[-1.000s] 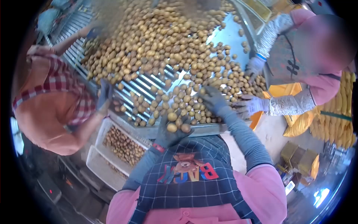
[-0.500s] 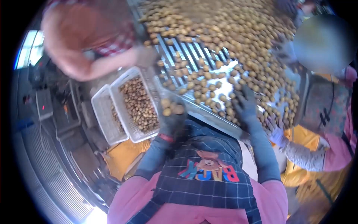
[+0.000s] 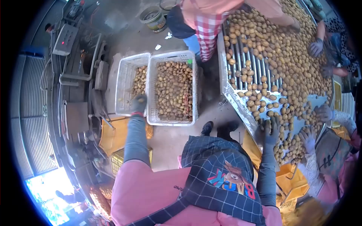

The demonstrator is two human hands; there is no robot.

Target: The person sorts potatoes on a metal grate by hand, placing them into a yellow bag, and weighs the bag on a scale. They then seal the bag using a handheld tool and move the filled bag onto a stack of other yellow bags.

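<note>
My left hand (image 3: 138, 105), in a dark grey glove, reaches over the near end of the left white crate (image 3: 121, 81). A tan potato (image 3: 141, 99) shows at its curled fingers; whether more are in the palm is hidden. In that crate, small potatoes (image 3: 140, 77) lie toward the right side. The right white crate (image 3: 151, 107) holds a fuller load of small potatoes (image 3: 171, 90). On the right, my gloved right hand (image 3: 269, 132) rests with fingers stretched at the near edge of the metal sorting table (image 3: 245, 109), touching loose potatoes (image 3: 286, 113).
Across the sorting table, a co-worker's arm (image 3: 279, 19) reaches into the potatoes. Other gloved hands (image 3: 316, 47) work along the far right side, and a co-worker's hand (image 3: 308, 139) is near my right. A bucket (image 3: 152, 19) stands at the back; machinery (image 3: 75, 116) lines the left.
My left hand has swung from the table edge, where it held several potatoes, left to the crate. My view has turned left. My right hand stays at the table.
</note>
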